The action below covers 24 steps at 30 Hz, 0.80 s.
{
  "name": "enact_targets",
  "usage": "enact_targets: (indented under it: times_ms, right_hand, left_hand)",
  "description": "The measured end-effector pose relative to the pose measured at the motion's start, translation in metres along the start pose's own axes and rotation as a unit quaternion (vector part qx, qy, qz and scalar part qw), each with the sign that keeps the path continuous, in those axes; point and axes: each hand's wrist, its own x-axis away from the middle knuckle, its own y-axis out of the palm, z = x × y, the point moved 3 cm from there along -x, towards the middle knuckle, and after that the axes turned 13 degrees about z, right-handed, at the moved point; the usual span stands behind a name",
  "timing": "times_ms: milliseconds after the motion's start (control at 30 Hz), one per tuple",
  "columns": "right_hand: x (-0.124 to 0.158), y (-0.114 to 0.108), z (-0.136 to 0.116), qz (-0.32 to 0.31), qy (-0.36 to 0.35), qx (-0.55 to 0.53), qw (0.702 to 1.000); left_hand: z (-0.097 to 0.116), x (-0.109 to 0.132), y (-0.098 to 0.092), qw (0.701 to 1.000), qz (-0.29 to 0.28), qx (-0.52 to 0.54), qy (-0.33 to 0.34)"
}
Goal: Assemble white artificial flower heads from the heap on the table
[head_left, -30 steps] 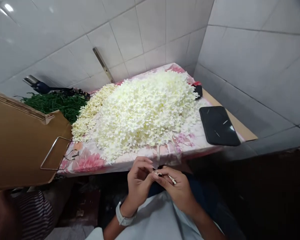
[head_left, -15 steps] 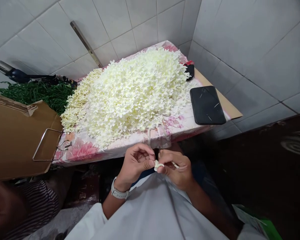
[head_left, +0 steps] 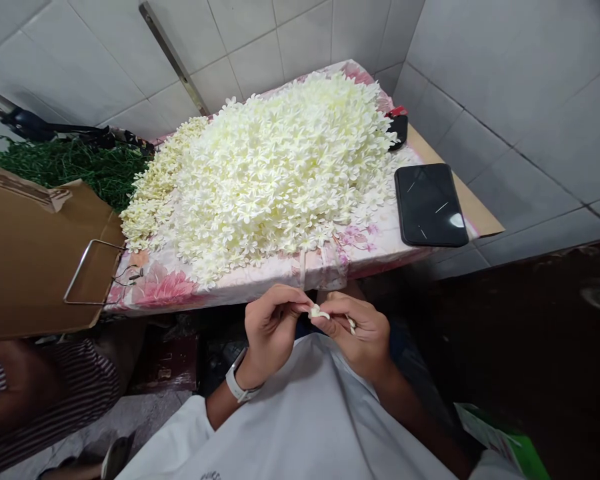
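As the left hand [head_left: 271,331] and right hand [head_left: 360,340] pinch a flower [head_left: 319,312], a cream heap [head_left: 280,180] lies beyond.

A black phone [head_left: 430,205] is lying on the floral cloth [head_left: 165,288] to my right, and a sheet of brown cardboard [head_left: 40,260] is leaning in from my left, with a wire loop [head_left: 93,273] resting against it. Green artificial foliage [head_left: 65,170] is lying behind it, a metal strip [head_left: 173,57] is running across the white tile wall [head_left: 480,87], and a person in striped clothing [head_left: 45,393] is sitting at my left.
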Motion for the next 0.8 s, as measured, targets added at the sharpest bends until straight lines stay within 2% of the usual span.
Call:
enact_targets:
  times_ms: [167,367,500,667,800]
  right_hand:
    - [0.0026,0.0025,-0.0028,-0.003,-0.029,-0.031,0.999]
    - [0.0058,0.0047,0.0003,0.014,-0.034,-0.099,0.994]
    - [0.0061,0.0041,0.0044,0.021,-0.011,-0.099,0.995]
    - [0.0038,0.0046,0.0008,-0.009,0.004,-0.039,0.999]
    - [0.0013,0.0073,-0.0023,0.003,-0.007,-0.027,1.0]
  left_hand:
    - [0.0019,-0.0003,0.0009,0.999,-0.002,0.022,-0.027]
    - [0.0011,-0.0014,-0.002,0.987,0.051,0.076,-0.129]
    - [-0.0006,0.0008,-0.0041,0.987,0.058,0.075,-0.132]
    - [-0.0027,0.0024,-0.0046,0.986,0.052,0.078,-0.136]
    - [-0.0026,0.0017,-0.0029,0.981,0.016,0.119,-0.15]
